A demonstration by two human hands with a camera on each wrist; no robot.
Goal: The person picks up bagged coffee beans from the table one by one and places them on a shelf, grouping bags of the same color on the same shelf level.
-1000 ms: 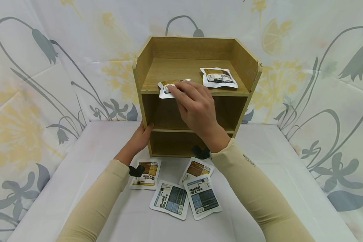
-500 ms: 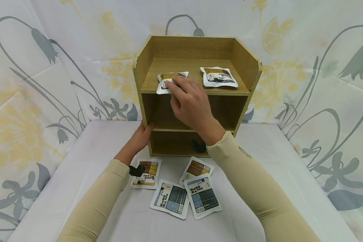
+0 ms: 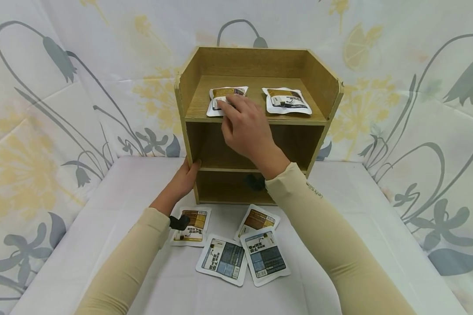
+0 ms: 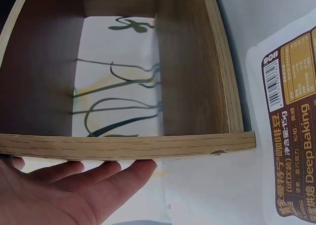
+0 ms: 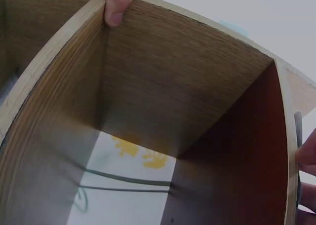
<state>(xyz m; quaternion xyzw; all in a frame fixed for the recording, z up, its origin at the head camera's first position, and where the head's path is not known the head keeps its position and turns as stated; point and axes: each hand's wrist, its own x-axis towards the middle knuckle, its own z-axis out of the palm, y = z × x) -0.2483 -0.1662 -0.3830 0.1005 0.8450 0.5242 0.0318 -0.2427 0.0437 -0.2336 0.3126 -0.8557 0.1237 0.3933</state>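
In the head view, a small wooden shelf unit (image 3: 220, 169) stands upright. My left hand (image 3: 183, 180) grips its left side panel, thumb round the front edge; the left wrist view shows the other fingers (image 4: 106, 175) along the panel's outer face. A white-edged brown coffee bean packet (image 3: 221, 93) lies on the top board's left part, its near edge by the front lip. My right hand (image 3: 249, 127) holds that packet with bent fingertips on top and the thumb low at the shelf's front edge; its underside is hidden. A similar packet (image 3: 287, 105) lies to the right.
Several packets lie on the white table before the unit: a brown one (image 3: 191, 227) at left, another brown one (image 3: 256, 218) partly under a blue one (image 3: 264, 258), and a second blue one (image 3: 222, 260). A flowered cloth (image 3: 378, 87) hangs behind.
My right hand has moved the packet back and slightly up, from overhanging the front lip onto the top board. The left hand stays on the side panel.
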